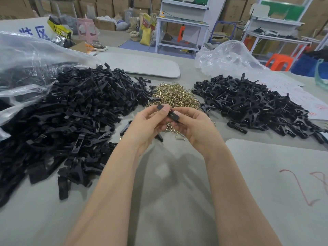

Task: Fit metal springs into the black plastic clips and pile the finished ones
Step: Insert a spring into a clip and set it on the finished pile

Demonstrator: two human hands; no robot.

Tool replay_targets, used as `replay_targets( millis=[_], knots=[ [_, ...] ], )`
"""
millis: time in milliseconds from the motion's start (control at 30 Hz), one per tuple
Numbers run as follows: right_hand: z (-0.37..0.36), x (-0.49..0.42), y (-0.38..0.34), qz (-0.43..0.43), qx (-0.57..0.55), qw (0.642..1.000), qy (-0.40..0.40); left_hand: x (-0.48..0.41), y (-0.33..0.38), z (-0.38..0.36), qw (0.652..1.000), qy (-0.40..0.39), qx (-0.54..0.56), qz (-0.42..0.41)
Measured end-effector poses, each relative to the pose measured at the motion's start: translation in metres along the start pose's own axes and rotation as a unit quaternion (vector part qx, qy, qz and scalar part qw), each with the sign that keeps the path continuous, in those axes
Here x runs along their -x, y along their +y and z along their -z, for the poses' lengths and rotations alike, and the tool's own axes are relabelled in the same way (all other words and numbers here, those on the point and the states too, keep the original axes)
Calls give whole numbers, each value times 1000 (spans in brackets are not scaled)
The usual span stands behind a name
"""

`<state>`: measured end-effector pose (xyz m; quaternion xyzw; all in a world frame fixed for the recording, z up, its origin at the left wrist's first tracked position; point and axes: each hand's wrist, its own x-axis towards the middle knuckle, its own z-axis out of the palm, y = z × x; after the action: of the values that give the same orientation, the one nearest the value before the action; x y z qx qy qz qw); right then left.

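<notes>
A black plastic clip [173,115] is held between both hands above the near edge of a heap of brass-coloured metal springs [173,95]. My left hand [149,123] pinches its left end between thumb and fingers; my right hand [193,125] grips its right end. A second black piece pokes out below my left palm. To the left, a large heap of bare black clip parts [71,112] spills from a clear bag. At the right lies a pile of finished clips [248,103] with springs showing.
A clear plastic bag [23,59] covers the far left of the grey table [168,183]; another crumpled bag [225,55] lies at the back right. Grey boards [142,64] lie behind and at the right front. Loose clips and springs lie under my hands.
</notes>
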<state>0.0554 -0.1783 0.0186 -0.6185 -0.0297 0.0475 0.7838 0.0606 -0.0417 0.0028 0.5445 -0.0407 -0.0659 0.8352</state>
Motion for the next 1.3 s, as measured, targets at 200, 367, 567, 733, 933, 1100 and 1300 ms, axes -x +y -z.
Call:
replay_targets(
  millis=[200, 367, 567, 733, 933, 1100, 1300],
  knots=[
    [17, -2, 5, 25, 396, 906, 144, -4, 4, 3, 969, 133, 203, 38],
    [9, -4, 20, -68, 597, 795, 75, -3, 7, 7, 938, 180, 289, 64],
    [4, -8, 23, -32, 647, 756, 93, -2, 9, 5, 921, 189, 331, 80],
    [4, -6, 20, -66, 610, 787, 64, 1, 9, 4, 918, 164, 347, 102],
    [6, -5, 18, -52, 559, 827, 37, -2, 6, 5, 928, 141, 324, 114],
    [10, -9, 14, 45, 371, 921, 113, -4, -1, 4, 943, 140, 275, 128],
    [9, -5, 2, 75, 15, 981, 177, -3, -3, -6, 975, 96, 192, 50]
  ],
)
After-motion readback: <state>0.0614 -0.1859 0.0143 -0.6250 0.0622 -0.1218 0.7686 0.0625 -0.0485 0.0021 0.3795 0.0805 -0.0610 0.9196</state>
